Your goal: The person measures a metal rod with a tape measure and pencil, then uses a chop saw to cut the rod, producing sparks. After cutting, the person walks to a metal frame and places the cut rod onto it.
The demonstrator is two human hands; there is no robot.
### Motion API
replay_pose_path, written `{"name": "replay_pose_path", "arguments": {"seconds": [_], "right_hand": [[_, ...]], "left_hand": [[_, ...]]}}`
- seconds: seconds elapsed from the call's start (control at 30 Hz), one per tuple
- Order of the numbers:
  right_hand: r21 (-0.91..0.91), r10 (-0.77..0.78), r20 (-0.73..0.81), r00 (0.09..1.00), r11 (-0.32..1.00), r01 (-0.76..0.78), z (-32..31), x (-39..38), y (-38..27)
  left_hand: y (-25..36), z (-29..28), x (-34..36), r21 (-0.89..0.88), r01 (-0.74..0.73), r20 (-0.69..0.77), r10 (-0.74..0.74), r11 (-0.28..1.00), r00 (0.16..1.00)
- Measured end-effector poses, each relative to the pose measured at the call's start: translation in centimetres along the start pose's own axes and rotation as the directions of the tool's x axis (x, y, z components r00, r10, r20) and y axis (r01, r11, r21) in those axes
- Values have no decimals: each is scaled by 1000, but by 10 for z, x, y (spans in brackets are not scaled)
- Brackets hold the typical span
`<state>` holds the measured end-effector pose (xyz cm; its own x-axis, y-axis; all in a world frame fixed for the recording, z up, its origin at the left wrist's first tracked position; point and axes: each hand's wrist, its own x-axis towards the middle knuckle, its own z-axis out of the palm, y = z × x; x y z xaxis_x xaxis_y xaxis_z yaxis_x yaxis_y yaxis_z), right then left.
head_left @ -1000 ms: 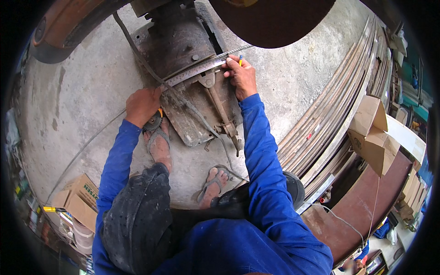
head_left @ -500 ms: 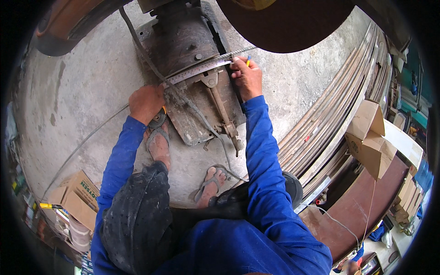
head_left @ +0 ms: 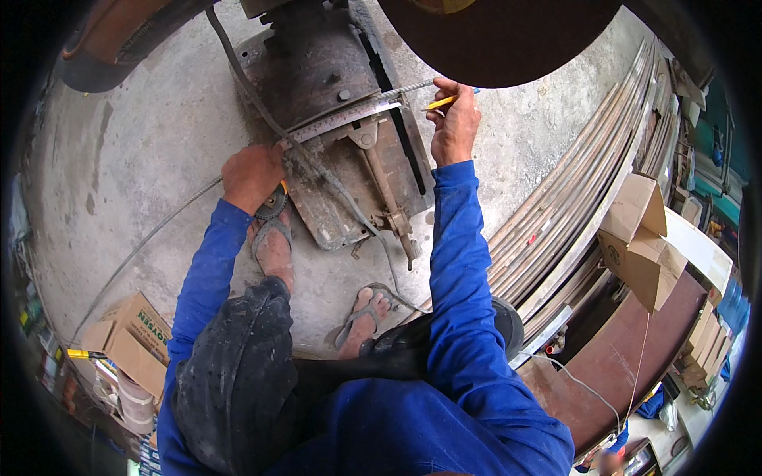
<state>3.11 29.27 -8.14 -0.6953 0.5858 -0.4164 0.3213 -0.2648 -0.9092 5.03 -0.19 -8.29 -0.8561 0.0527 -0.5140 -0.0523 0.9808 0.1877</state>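
My left hand is closed at the left side of a rusty metal machine base. It grips the near end of a pale tape measure, whose blade lies across the base; a dark round part with an orange edge shows below the hand. Along the blade runs a ribbed steel bar, which also emerges left of that hand, so the fist seems to hold it too. My right hand, beyond the blade's far end, pinches a yellow pencil-like marker with a blue end. Its fingertips are by the bar's right part.
A dark cable crosses the base. A large dark disc-shaped object overhangs the top. Long metal rods lie at right, beside an open cardboard box. Another box stands lower left. My sandalled feet are close to the base.
My right hand has moved right, off the tape's end, and the marker has turned from upright to nearly level. My left hand stays in place.
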Motion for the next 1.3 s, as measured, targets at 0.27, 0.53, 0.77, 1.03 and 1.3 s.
{"name": "replay_pose_path", "arguments": {"seconds": [0.27,0.53,0.77,1.03,1.3], "right_hand": [[-34,4,175,985,999,2,11,-14,-4],[-308,-210,468,858,872,382,11,-8,4],[-430,-72,650,756,786,445,12,20,-5],[-551,95,753,652,632,544,7,44,-22],[-483,-35,778,627,605,633,14,31,-1]], "left_hand": [[-6,7,3,19,-37,-14,37,999,999],[-3,4,3,25,-26,26,25,999,999],[-4,4,2,15,-38,-16,38,999,999],[-4,4,4,29,-18,38,17,999,999],[-6,8,6,19,-3,46,2,1000,999]]}}
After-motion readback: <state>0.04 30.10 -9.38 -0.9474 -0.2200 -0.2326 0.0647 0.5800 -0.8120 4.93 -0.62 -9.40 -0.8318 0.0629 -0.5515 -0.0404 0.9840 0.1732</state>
